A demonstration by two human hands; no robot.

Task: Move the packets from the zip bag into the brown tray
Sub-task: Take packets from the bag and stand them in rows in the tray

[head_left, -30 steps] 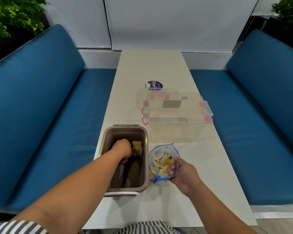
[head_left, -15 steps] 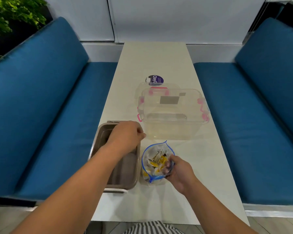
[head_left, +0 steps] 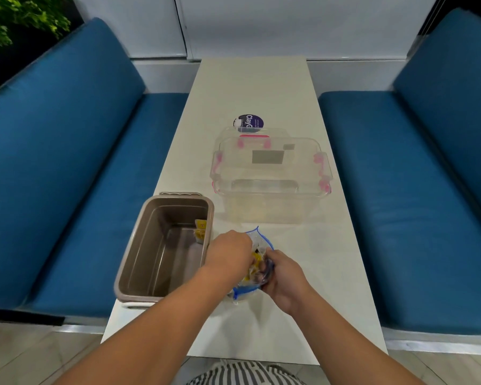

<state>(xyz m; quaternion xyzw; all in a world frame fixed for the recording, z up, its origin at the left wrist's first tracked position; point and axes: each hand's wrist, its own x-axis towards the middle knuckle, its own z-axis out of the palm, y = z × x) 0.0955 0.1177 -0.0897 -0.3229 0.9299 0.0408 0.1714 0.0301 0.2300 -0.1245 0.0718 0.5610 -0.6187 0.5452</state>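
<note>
The bag (head_left: 262, 238) stands mouth-up on the bench (head_left: 261, 93), just right of the tray (head_left: 139, 245). The right hand (head_left: 282, 276) grips its side. The left hand (head_left: 229, 252), nearer the tray, reaches among the packets (head_left: 254, 262), fingers hidden, so whether it holds one I cannot tell.

A brown tray (head_left: 147, 245) with yellow packets (head_left: 200, 232); clear zip bag (head_left: 258, 236), blue-edged; clear box (head_left: 270, 173), pink latches (head_left: 324, 173); cream bench (head_left: 250, 87); deep blue seats (head_left: 81, 176); black-and-white striped clothing (head_left: 242, 373).
</note>
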